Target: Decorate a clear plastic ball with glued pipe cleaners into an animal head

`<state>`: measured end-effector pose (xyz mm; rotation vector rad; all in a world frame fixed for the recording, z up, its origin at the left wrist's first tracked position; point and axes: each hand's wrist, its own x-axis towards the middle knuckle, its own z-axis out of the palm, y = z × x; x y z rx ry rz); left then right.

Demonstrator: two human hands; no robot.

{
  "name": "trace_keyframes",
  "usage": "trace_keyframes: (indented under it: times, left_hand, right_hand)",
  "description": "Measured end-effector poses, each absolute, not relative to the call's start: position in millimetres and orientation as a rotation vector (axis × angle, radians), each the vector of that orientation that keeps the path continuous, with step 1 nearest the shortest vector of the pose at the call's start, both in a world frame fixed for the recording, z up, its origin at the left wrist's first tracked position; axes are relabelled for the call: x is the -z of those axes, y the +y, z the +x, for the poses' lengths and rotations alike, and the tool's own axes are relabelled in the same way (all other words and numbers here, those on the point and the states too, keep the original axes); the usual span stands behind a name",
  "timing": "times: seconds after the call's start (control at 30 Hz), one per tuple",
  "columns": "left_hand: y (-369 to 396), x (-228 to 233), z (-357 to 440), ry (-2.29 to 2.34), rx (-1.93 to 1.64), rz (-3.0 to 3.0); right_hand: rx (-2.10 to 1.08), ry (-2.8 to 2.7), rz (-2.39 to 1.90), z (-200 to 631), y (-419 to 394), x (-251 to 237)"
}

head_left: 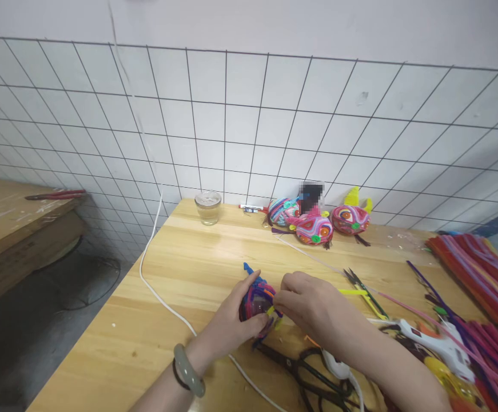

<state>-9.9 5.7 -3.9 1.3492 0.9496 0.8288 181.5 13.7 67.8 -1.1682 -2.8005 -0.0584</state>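
My left hand (234, 320), with a jade bangle (187, 371) on its wrist, cups a small ball wrapped in pink, purple and blue pipe cleaners (256, 300) on the wooden table (180, 274). My right hand (306, 303) pinches the ball's right side, where a short yellow-green piece sticks out. A blue pipe cleaner end pokes up behind the ball. Black scissors (304, 372) lie just in front of my hands.
Three finished colourful balls (315, 226) stand at the back by the tiled wall, next to a glass jar (208, 207). A white glue gun (437, 343), small snips (366, 292) and a heap of pipe cleaners (480, 274) fill the right side. A white cable (154, 286) runs across the left part.
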Motion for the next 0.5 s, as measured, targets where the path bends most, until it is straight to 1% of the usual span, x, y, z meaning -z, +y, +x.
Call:
trace_keyframes:
  times: [0.17, 0.5]
  left_hand:
    - [5.3, 2.8, -9.0, 0.973, -0.839, 1.341]
    - [3.6, 5.6, -7.7, 0.964, -0.906, 1.291]
  right_hand:
    - [0.078, -2.751, -1.133, 178.5, 15.7, -66.0]
    - [-0.001, -2.68, -1.137, 177.9, 12.2, -58.7]
